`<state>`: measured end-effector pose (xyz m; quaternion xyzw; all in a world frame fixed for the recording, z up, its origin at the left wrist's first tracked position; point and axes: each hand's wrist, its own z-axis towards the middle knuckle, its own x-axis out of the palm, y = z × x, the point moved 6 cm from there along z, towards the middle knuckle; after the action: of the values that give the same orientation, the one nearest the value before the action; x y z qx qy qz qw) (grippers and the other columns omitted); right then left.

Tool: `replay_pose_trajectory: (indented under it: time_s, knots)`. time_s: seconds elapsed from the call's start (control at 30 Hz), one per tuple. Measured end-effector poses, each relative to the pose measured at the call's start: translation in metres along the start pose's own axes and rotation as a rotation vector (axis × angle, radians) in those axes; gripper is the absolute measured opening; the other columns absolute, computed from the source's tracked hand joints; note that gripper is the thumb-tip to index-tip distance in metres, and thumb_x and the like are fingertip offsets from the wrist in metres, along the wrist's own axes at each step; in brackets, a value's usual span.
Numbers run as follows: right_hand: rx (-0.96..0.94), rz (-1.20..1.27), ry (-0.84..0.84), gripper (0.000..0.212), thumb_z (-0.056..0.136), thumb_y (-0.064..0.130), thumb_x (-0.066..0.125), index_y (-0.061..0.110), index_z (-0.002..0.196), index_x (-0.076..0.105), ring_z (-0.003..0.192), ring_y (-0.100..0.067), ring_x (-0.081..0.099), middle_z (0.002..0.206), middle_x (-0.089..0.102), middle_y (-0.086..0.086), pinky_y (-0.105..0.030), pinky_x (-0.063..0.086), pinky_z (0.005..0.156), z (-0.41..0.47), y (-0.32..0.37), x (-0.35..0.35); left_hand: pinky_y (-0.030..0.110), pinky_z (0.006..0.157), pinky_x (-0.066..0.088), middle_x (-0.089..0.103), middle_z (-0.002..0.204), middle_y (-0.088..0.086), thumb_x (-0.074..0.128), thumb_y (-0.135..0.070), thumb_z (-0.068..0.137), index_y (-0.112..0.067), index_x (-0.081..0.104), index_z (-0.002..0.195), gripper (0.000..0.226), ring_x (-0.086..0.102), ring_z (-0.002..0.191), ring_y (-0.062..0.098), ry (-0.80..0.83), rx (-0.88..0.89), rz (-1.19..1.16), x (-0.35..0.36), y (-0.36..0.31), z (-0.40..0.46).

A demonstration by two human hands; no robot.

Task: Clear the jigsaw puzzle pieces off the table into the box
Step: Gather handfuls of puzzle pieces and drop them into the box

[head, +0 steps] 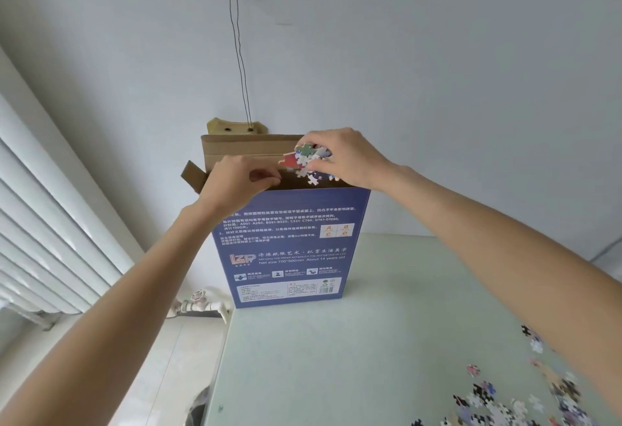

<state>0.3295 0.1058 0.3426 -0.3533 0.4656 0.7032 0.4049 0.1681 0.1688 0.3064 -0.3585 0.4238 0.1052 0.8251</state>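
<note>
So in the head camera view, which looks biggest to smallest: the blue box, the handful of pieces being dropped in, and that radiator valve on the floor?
1. Blue box, by far.
2 and 3. Handful of pieces and radiator valve look alike; the valve is farther away, so unsure.

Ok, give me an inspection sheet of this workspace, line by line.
Surface: pale green table, mostly bare at the middle.
Job's things: blue box stands upright at the table's far left edge, top flaps open; loose puzzle pieces are scattered at the near right.
Clutter: nothing seen.
Grippers: left hand grips the box's open top edge; right hand holds a clump of pieces over the opening, some dropping.
Cables: thin cord hangs down the wall behind the box.
Surroundings: white wall, radiator at left, pipe valve below the table edge.
</note>
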Motion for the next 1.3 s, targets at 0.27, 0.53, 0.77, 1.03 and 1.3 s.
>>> replay_pose_trajectory:
  time_s: [0.27,0.53,0.77,1.03,1.3]
  knots:
    - [-0.033,-0.103,0.273,0.022,0.087,0.035,0.062,0.018,0.101,0.066,0.077,-0.020,0.058,0.087,0.068,-0.002,-0.037,0.045,0.071,0.010,-0.005,0.020,0.026,0.073,0.050,0.070,0.087,-0.016,0.066,-0.037,0.083,-0.032,0.072,0.088,0.010,0.064,0.081,0.005,0.066,0.028,0.067,0.003,-0.002,-0.016]
    - [-0.077,-0.074,0.269,0.031,0.080,0.018,0.070,0.022,0.110,0.063,0.079,-0.009,0.064,0.105,0.060,0.004,-0.035,0.050,0.077,0.010,0.003,0.022,0.026,0.066,0.046,0.064,0.078,-0.016,0.069,-0.031,0.081,-0.033,0.073,0.085,0.006,0.059,0.070,0.004,0.048,-0.002,0.109,-0.002,-0.008,-0.017]
    - [-0.087,0.008,0.318,0.032,0.083,-0.005,0.054,0.013,0.105,0.069,0.089,-0.009,0.061,0.101,0.069,0.001,-0.017,0.045,0.079,0.006,0.002,0.029,0.025,0.067,0.048,0.064,0.076,-0.017,0.068,-0.033,0.081,-0.034,0.072,0.084,0.005,0.060,0.070,0.003,0.056,-0.024,0.126,-0.002,-0.009,-0.017]
    - [-0.059,0.000,0.157,0.041,0.081,-0.015,0.045,0.011,0.099,0.070,0.088,-0.011,0.060,0.103,0.067,-0.003,-0.030,0.048,0.083,-0.008,-0.002,0.016,0.029,0.069,0.053,0.065,0.077,-0.017,0.066,-0.030,0.083,-0.029,0.071,0.087,0.006,0.060,0.071,0.002,-0.001,-0.018,0.115,-0.005,-0.018,-0.022]
    - [0.096,0.149,-0.318,0.021,0.090,0.006,0.052,0.013,0.102,0.068,0.082,-0.009,0.065,0.095,0.070,0.005,-0.021,0.052,0.077,-0.147,0.004,0.008,0.029,0.070,0.051,0.067,0.084,-0.008,0.054,-0.022,0.090,-0.017,0.069,0.100,0.018,0.060,0.078,0.010,-0.355,0.197,-0.076,0.014,-0.087,-0.078]
